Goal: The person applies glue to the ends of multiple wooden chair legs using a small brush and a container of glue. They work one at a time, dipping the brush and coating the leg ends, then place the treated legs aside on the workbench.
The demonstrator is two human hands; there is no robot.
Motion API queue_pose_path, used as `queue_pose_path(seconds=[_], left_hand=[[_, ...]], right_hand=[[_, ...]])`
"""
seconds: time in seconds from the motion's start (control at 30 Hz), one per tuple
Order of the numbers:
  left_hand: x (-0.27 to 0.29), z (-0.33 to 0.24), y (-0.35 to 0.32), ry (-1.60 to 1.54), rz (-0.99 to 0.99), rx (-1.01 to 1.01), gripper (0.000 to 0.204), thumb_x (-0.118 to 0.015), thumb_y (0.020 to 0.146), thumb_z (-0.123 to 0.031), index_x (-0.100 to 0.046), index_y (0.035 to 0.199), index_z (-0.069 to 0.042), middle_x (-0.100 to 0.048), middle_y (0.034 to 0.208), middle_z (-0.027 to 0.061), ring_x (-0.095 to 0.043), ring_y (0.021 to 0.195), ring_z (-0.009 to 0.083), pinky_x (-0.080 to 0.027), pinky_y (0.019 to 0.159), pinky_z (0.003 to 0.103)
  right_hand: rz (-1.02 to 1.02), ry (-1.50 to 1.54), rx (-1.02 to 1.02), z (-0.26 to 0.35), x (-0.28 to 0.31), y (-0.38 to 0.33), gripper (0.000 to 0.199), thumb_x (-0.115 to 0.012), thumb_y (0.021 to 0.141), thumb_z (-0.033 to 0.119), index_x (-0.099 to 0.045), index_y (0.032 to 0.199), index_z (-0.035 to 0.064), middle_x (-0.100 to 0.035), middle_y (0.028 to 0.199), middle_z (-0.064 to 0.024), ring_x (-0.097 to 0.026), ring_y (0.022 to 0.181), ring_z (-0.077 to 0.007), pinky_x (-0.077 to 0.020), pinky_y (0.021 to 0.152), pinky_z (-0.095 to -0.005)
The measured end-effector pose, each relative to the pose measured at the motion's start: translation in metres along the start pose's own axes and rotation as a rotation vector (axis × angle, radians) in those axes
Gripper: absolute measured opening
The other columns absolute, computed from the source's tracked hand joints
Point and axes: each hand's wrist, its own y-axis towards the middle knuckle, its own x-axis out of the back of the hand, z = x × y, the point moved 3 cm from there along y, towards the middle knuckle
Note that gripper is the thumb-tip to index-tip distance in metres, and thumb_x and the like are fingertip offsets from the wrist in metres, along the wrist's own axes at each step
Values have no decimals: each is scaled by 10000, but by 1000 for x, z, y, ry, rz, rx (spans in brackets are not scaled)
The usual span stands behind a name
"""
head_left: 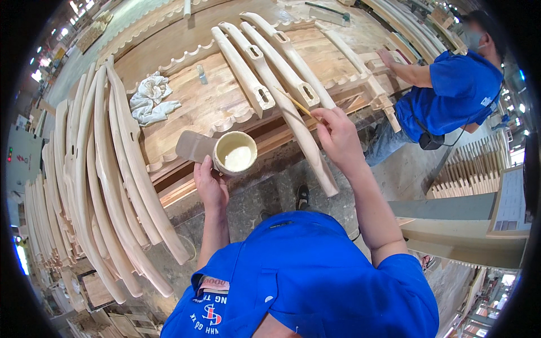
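Head view, only one: wearer's blue shirt [338, 270] is closest, filling the lower middle. Left hand [213, 186] has its grip on a round pot [253, 153], mouth up, pale cream stuff [236, 155] inside; a flat grey-brown flap [193, 147] sits against the pot's left side, can't tell if joined. Right hand [338, 135] has a narrow pinch on a thin yellow stick [301, 106], brush or plain stick unclear. Its far end is at the long curved wooden piece [305, 141], which lies across the table [208, 104] with its near end overhanging the edge; contact can't be confirmed. More slotted pieces lie alongside. White cloth [151, 100] on the table to the left, small clear object [201, 74] near it, big stack of curved wood [101, 146] further left. Co-worker [459, 81] at right, apart. Step looks like dabbing the pot's contents onto the wood; next move likely calls for a steady stick tip on the surface, pot level and close for re-dipping.
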Motion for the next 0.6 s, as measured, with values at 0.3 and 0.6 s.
queue_pose_path(seconds=[0.3,0.6], left_hand=[[-1,-1,1,4,20,-13,254,-437,973,-186,-455,1176,-34,-583,1120,94,-628,977,176,-595,730,359],[-10,-4,-2,-4,20,6,213,-444,973,-184,-458,1132,-42,-595,1064,88,-637,932,172,-596,704,359]], right_hand=[[109,-81,1,5,-4,5,225,-546,834,75,-640,1038,82,-591,921,-134,-611,842,-319,-495,739,-399],[29,-147,-8,6,-10,5,244,-547,821,42,-650,1034,98,-591,917,-104,-617,827,-280,-492,724,-364]])
